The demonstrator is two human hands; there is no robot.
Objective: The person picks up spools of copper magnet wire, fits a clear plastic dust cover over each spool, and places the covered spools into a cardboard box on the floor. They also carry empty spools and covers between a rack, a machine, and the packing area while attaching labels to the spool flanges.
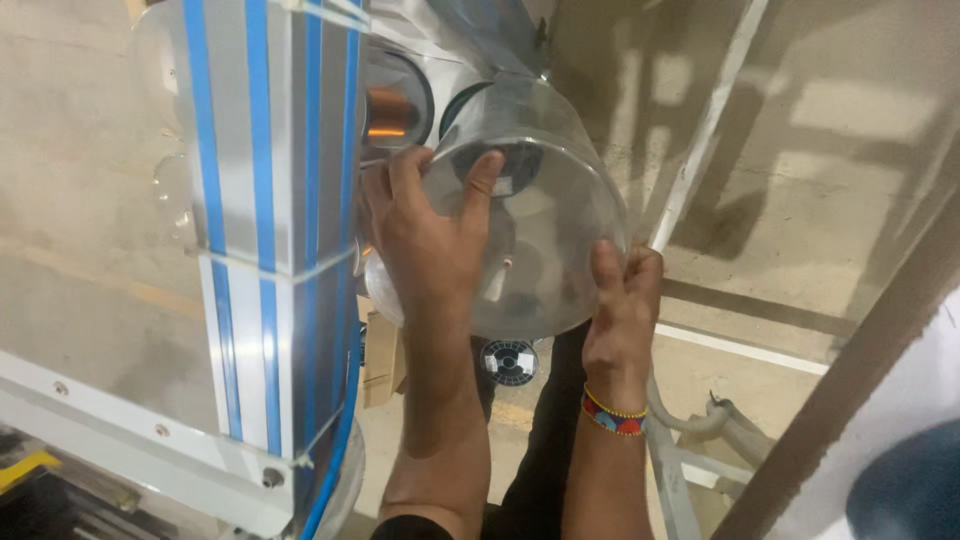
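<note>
Both hands on a clear plastic cover (pixel 535 215), a big see-through cylinder seated on the machine column (pixel 270 180) with the blue stripes.

- Left hand (pixel 425 235): spread flat on the cover's near face, on the side next to the column. Fingers (pixel 482 185) open and splayed, pressing against the plastic, not wrapped around anything.
- Right hand (pixel 622 310): on the cover's lower rim, on the side away from the column. Fingers curled over the edge, gripping the rim. Beaded bracelet (pixel 613 412) on that wrist.
- Cover: upper end meets the machine beside the column; near end tilts out toward the camera. Whether the far end is locked in or only resting there, cannot tell.
- Through the plastic: a dark round part (pixel 515 168) sits inside, blurred. A copper wire spool (pixel 388 110) shows behind a second round window, just beside the column and above the left hand.
- Below the cover: a small black spool (pixel 510 362), seen end-on, well under the rim. Concrete floor (pixel 760 190) with a white line lies beyond the cover.

Stage, as a judgement: the cover is in hand and up against the machine, both hands steadying it. Nothing shows it fully seated or fully free, so the fitting or removal reads as mid-way.
</note>
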